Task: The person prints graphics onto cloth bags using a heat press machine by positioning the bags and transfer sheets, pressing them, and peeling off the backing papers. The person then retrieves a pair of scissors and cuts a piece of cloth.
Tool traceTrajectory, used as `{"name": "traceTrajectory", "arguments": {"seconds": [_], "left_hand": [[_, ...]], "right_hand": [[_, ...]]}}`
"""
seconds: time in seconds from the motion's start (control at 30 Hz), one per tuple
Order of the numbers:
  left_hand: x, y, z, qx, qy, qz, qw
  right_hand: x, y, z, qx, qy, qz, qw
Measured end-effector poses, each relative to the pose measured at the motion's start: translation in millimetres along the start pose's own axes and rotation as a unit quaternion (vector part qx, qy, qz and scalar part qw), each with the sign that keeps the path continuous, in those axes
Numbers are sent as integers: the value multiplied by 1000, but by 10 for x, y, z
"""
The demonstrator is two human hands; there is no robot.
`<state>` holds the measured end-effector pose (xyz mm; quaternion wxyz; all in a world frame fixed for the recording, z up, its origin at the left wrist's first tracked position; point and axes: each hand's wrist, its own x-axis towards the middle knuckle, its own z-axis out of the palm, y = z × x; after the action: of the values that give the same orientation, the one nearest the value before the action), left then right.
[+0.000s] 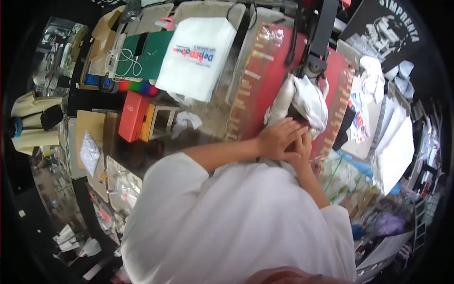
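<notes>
My left hand (pixel 280 139) and my right hand (pixel 302 146) are together, one partly over the other, at the near end of a white cloth bundle (pixel 308 102). The fingers overlap, and whatever lies under them is hidden. A dark gap shows between the cloth and my fingertips. The bundle rests over the near end of a black machine arm (pixel 316 64), above a red board (pixel 274 75) with brown taped edges.
At the left, a stack of white printed bags (pixel 196 59) lies beside a green mat (pixel 151 56). A red box (pixel 133 116) stands near a small wooden stool (pixel 163 122). To the right are white sheets (pixel 395 151) and plastic bags (pixel 390 223).
</notes>
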<state>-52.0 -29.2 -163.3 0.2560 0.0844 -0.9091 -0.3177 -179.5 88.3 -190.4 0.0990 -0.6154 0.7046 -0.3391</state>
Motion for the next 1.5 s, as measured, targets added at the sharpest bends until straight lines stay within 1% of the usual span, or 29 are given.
{"name": "traceTrajectory", "arguments": {"seconds": [0.03,0.07,0.13,0.17,0.23,0.27,0.37,0.5,0.57,0.6,0.67,0.77,0.87,0.93,1.0,1.07,1.13,1.27,1.5], "left_hand": [[4,5,-38,16,25,15,999],[2,12,-63,-21,7,-6,1000],[-16,43,-120,-34,5,-15,999],[-22,76,-122,-31,10,-10,999],[-10,93,-103,5,76,15,997],[-21,91,-97,9,80,18,997],[-41,81,-93,26,75,21,997],[-63,92,-122,4,37,34,999],[-88,90,-116,-7,25,29,999],[-94,72,-103,10,13,32,999],[-111,41,-53,28,4,34,999],[-128,10,-34,27,27,55,998],[-122,53,-40,32,14,42,998],[-105,75,-56,24,-4,20,1000],[-88,98,-79,31,-8,19,999],[-88,126,-106,41,-12,21,999],[-77,143,-111,36,-12,-2,999],[-82,142,-84,34,2,1,999],[-76,133,-83,37,9,6,999]], "right_hand": [[113,8,41,-10,34,-29,999],[114,-35,50,-18,60,-49,997],[116,-88,10,-4,37,-44,998],[97,-43,30,-18,33,-59,998],[170,-101,-31,-19,41,-81,996],[183,-142,-40,-14,40,-94,995],[191,-170,-10,-25,40,-111,993],[121,-95,32,-45,42,-126,990],[121,-131,-17,-32,-5,-99,995],[112,-107,-14,-33,-2,-102,994],[55,-35,28,-59,-42,-66,995],[58,-57,59,-72,-28,-64,995],[71,-157,52,-77,-6,-47,996],[64,-175,65,-77,-10,-36,996],[60,-167,52,-80,-12,-25,996],[63,-140,70,-53,14,-52,997],[71,-129,77,-44,16,-50,998],[81,-196,33,-27,20,-50,998],[72,-196,31,-42,12,-46,998]]}}
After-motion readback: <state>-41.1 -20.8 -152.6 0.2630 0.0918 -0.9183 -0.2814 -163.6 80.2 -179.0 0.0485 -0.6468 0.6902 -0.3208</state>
